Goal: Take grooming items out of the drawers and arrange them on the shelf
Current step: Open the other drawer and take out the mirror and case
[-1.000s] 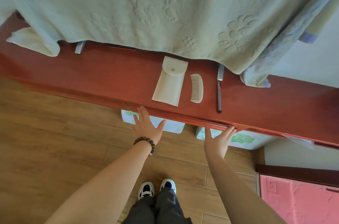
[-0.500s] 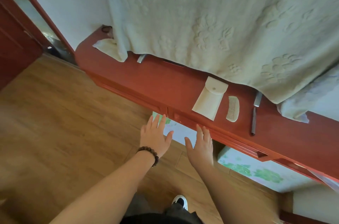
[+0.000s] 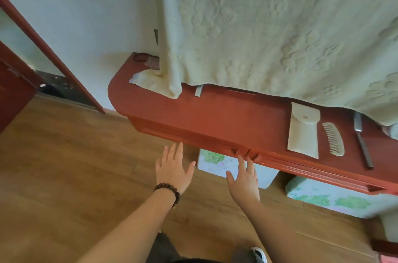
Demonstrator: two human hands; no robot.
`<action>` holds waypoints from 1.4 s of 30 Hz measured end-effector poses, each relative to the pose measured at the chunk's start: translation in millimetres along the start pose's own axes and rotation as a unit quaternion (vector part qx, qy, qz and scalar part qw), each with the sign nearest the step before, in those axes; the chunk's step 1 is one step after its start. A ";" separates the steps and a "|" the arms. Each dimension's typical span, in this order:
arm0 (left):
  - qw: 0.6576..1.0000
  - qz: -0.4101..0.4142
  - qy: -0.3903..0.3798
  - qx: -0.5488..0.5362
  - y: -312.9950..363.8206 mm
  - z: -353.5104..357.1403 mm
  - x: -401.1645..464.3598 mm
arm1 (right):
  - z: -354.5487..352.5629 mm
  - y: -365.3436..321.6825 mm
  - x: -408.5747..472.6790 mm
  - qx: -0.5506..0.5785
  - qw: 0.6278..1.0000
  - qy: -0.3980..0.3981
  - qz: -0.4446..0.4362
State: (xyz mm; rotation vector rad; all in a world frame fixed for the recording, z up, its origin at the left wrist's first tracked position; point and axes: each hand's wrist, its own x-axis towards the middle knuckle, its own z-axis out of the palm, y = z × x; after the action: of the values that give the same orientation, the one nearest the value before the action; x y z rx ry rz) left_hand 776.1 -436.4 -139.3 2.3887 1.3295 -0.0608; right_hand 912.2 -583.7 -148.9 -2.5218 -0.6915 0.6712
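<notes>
Your left hand (image 3: 173, 168) was spread flat and empty, fingers reaching just under the front edge of the red shelf (image 3: 215, 116). Your right hand (image 3: 244, 178) was open too, holding nothing, its fingertips (image 3: 240, 158) at the drawer fronts (image 3: 241, 151), which looked shut, so you could not see anything inside them. On the shelf, to your right, lay a cream pouch (image 3: 303, 131) with its flap closed, contents hidden; just beside it a comb (image 3: 333, 142), then a thin dark tool (image 3: 364, 146), each apart from the next. A pale towel (image 3: 280, 30) hung over the shelf's back. A bead bracelet (image 3: 168, 190) sat on your left wrist
</notes>
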 end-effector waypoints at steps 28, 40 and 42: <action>0.920 -0.202 -0.002 -0.335 -143.5 -50.5 173.3 | 61.3 -68.1 70.8 0.347 0.887 0.199 0.231; 0.908 -0.185 0.063 -0.371 -156.4 -36.8 145.9 | 73.8 -43.9 57.5 0.355 0.883 0.219 0.216; 0.910 -0.185 0.062 -0.366 -159.1 -38.0 137.7 | 72.0 -39.5 49.8 0.351 0.883 0.230 0.210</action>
State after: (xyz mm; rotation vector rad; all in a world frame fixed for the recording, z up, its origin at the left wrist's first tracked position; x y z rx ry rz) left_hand 714.3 -237.6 -187.8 1.5192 1.5037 0.4179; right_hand 896.3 -504.9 -201.5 -2.0041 0.2559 0.3323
